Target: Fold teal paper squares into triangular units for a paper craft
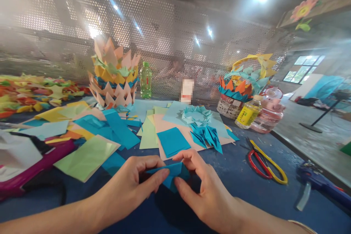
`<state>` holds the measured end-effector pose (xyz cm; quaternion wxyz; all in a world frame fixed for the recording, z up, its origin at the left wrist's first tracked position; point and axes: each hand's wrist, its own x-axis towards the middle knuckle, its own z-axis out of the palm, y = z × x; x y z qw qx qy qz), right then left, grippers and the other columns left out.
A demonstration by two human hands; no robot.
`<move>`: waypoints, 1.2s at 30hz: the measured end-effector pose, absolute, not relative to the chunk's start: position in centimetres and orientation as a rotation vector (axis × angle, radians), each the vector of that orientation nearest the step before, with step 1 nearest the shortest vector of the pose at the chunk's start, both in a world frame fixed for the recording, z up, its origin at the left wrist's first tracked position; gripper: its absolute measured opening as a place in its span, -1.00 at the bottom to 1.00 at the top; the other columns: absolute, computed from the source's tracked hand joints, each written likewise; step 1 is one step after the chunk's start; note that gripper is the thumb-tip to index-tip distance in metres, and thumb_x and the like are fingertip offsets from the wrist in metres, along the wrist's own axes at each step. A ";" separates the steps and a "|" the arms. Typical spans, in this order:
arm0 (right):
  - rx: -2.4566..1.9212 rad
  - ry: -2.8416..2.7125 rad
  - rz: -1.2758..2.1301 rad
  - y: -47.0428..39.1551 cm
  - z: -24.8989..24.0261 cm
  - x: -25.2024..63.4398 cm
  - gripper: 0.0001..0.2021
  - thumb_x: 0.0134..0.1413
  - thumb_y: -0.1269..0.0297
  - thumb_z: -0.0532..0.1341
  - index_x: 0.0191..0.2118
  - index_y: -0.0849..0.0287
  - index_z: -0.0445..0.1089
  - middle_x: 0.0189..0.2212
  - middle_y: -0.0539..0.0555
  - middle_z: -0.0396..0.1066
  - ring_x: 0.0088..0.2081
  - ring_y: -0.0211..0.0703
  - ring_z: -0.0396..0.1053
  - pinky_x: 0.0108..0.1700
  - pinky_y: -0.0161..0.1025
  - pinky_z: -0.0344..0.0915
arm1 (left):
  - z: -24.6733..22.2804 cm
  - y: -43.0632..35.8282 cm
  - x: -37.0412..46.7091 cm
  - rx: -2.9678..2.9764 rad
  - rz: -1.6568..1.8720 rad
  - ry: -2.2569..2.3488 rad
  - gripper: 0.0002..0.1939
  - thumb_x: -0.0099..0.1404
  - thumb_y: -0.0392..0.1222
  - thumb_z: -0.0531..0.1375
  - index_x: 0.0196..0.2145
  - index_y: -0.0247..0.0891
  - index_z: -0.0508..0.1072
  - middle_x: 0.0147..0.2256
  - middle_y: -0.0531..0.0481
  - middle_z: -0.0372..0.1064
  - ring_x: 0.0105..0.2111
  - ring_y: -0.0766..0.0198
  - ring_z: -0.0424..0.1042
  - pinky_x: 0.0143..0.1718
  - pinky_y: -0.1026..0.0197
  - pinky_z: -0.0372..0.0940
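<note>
A folded blue paper [172,177] is held between both hands near the front of the table. My left hand [139,177] pinches its left side, thumb on top. My right hand [199,184] grips the right side between thumb and fingers. Just beyond lies a stack of blue paper squares [173,142] on a peach sheet [161,124]. Folded dark blue pieces [207,136] rest right of the stack, below a light blue folded paper ring [196,115].
Scissors [267,162] and a blue glue gun [315,179] lie at the right. Bottles [248,112] and a paper basket [233,104] stand behind them. A tiered paper piece [113,80] stands back left; a magenta object [41,164] lies at the left edge.
</note>
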<state>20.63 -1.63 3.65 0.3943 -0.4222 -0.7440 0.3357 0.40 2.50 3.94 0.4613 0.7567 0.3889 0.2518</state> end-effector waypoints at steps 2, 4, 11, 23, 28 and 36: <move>-1.072 -1.879 0.845 -1.6 3.6 20.6 -0.69 0.19 0.47 0.16 0.02 0.07 0.21 -0.32 -0.07 0.46 -0.43 -0.31 0.35 -0.39 -0.37 0.28 | 4.0 2.5 0.4 1.866 0.625 0.958 -0.61 0.40 0.05 0.08 -0.50 -0.23 0.33 -0.59 0.17 0.19 -0.58 0.39 0.20 -0.56 0.34 0.06; -1.070 -1.878 0.840 -1.5 3.6 20.6 -0.69 0.18 0.47 0.16 0.01 0.07 0.21 -0.32 -0.07 0.46 -0.41 -0.30 0.36 -0.38 -0.37 0.29 | 4.0 2.6 0.4 1.872 0.624 0.972 -0.61 0.39 0.05 0.08 -0.50 -0.24 0.33 -0.58 0.16 0.19 -0.58 0.39 0.19 -0.56 0.35 0.06; -1.079 -1.892 0.815 -1.6 3.5 20.7 -0.69 0.19 0.46 0.17 0.02 0.06 0.21 -0.32 -0.08 0.45 -0.39 -0.30 0.35 -0.36 -0.38 0.28 | 3.8 2.5 0.3 1.874 0.598 0.985 -0.61 0.39 0.08 0.07 -0.46 -0.24 0.38 -0.58 0.15 0.20 -0.57 0.38 0.20 -0.55 0.34 0.07; -1.048 -1.917 0.787 -1.5 3.2 20.9 -0.68 0.20 0.46 0.16 0.04 0.06 0.21 -0.32 -0.07 0.43 -0.36 -0.28 0.38 -0.32 -0.36 0.30 | 3.7 2.6 0.4 1.886 0.605 0.982 -0.57 0.38 0.13 0.06 -0.47 -0.24 0.38 -0.58 0.15 0.18 -0.58 0.38 0.18 -0.58 0.35 0.05; -1.086 -1.922 0.771 -1.5 3.3 20.9 -0.69 0.19 0.44 0.17 0.04 0.08 0.21 -0.32 -0.06 0.43 -0.37 -0.27 0.34 -0.33 -0.33 0.28 | 3.5 2.7 0.2 1.836 0.633 1.006 -0.56 0.36 0.16 0.09 -0.48 -0.25 0.35 -0.60 0.16 0.19 -0.60 0.40 0.19 -0.58 0.35 0.06; -1.061 -1.851 0.717 -1.5 3.0 20.7 -0.63 0.21 0.43 0.17 0.10 0.08 0.14 -0.24 -0.01 0.44 -0.35 -0.27 0.38 -0.26 -0.30 0.34 | 3.8 2.9 0.3 1.779 0.652 0.984 -0.57 0.35 0.14 0.11 -0.49 -0.25 0.36 -0.60 0.15 0.24 -0.61 0.41 0.22 -0.57 0.35 0.10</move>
